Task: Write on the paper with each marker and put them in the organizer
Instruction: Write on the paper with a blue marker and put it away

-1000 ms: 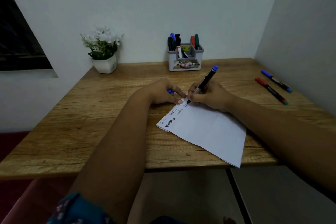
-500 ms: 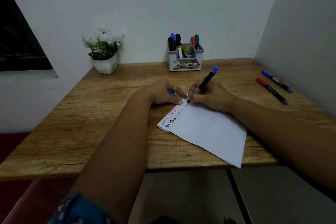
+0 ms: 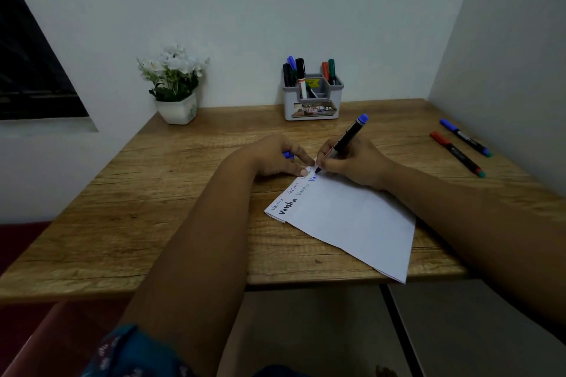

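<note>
Writing with the blue marker was the step in hand. Right hand gripped its barrel, fingers curled round it, tip down on the far corner of the paper, beside a few blue letters. Left hand pressed that corner flat with its fingertips and held the blue cap tucked under the curled fingers. Paper lay angled on the surface, one corner past the near edge. Several written words ran along its left edge.

Organizer stood at the back by the wall, already holding several markers. Two markers, a red-capped marker and a blue-capped marker, lay well apart on the right, apparently not yet used.

Judgement: next move calls for finishing the word, fitting the cap from the left hand back on, then reaching to the organizer.

Against the frame one second back: hands, marker and paper sat almost unchanged; the tip had shifted only slightly along the blue word. The view itself had moved very little.
</note>
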